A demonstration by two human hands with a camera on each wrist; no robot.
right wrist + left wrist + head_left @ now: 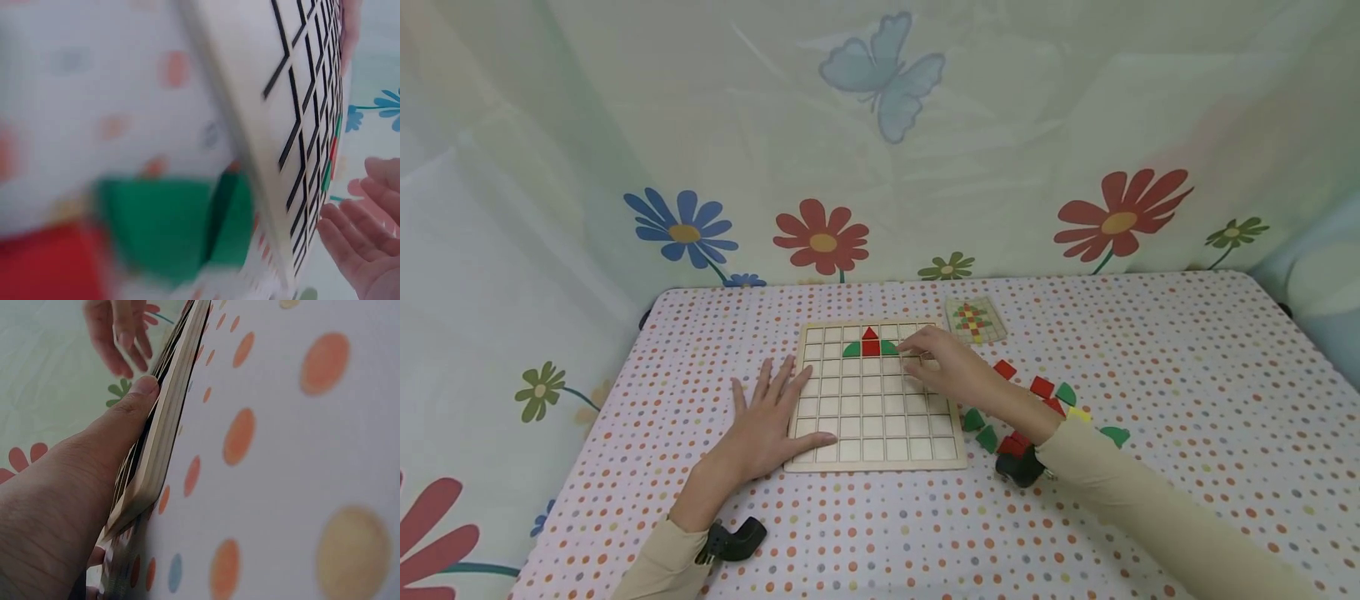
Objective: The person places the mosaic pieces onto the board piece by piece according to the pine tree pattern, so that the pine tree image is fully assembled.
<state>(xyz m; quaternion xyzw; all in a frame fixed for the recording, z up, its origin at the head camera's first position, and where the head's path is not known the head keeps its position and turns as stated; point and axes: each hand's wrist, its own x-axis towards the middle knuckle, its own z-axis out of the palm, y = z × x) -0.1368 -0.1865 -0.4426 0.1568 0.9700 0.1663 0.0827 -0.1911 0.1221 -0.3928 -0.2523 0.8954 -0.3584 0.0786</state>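
A wooden grid board [876, 466] lies on the dotted table. Near its far edge a red triangle [869, 333] sits above a red square [871, 348]. A green curved piece flanks the square on each side, the left one [852, 350] and the right one [888, 348]. My left hand [763, 433] rests spread on the board's left edge, its thumb on the grid. Over the upper right of the board hovers my right hand [943, 367], fingertips close beside the right green piece. In the right wrist view its loosely bent fingers [359, 231] hold nothing visible.
A small pattern card [976, 320] with a coloured design lies behind the board's right corner. Loose red, green and yellow pieces, including a red square [1004, 369] and a green piece [1115, 435], are scattered to the right, partly under my right forearm. A flowered curtain [1000, 225] hangs behind.
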